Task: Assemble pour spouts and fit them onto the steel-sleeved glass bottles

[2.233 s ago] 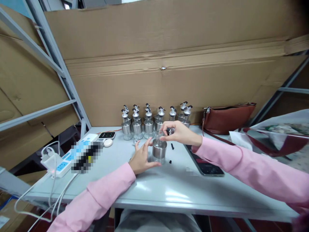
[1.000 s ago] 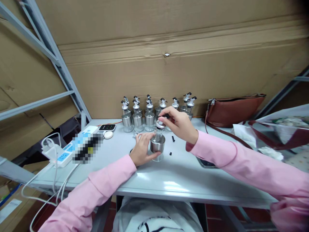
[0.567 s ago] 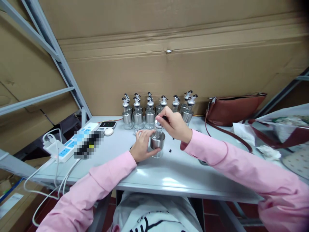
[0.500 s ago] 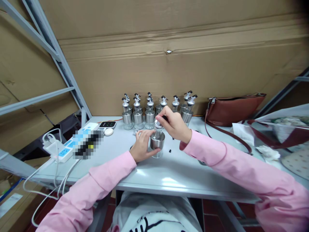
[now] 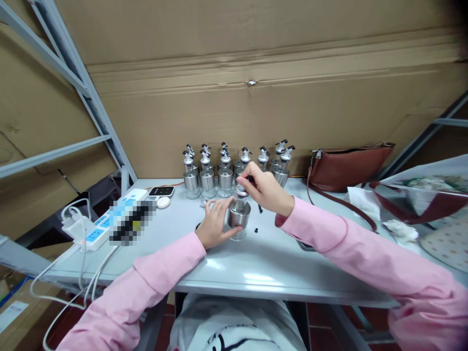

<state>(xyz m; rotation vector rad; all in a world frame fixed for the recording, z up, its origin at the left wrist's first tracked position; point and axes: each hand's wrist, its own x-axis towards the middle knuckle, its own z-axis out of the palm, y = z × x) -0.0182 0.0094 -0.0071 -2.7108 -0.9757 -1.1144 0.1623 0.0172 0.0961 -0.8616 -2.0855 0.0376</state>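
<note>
A glass oil bottle [image 5: 239, 213] with a silver metal band stands on the table in front of me. My left hand [image 5: 216, 223] wraps round its body from the left, thumb across the front. At the bottle's neck, my right hand [image 5: 268, 189] pinches the pourer cap [image 5: 242, 189] from above; its fingers hide most of the spout. A small black plug [image 5: 256, 230] lies just right of the bottle, and a small dark piece [image 5: 261, 209] lies beyond it. Several similar bottles [image 5: 207, 181] with silver-and-black pourers stand in rows behind.
A power strip [image 5: 98, 233] with white cables and a white-and-black device [image 5: 161, 191] are on the left. A round white object [image 5: 163, 202] sits nearby. On the right are a brown bag [image 5: 349, 168], crumpled tissue [image 5: 401, 230] and a plastic bag. Cardboard [image 5: 204, 112] backs the table [image 5: 226, 270].
The view has shifted slightly. Both hands keep their holds on the bottle and its pourer cap, with the right hand turned a little. More of the dark piece behind shows.
</note>
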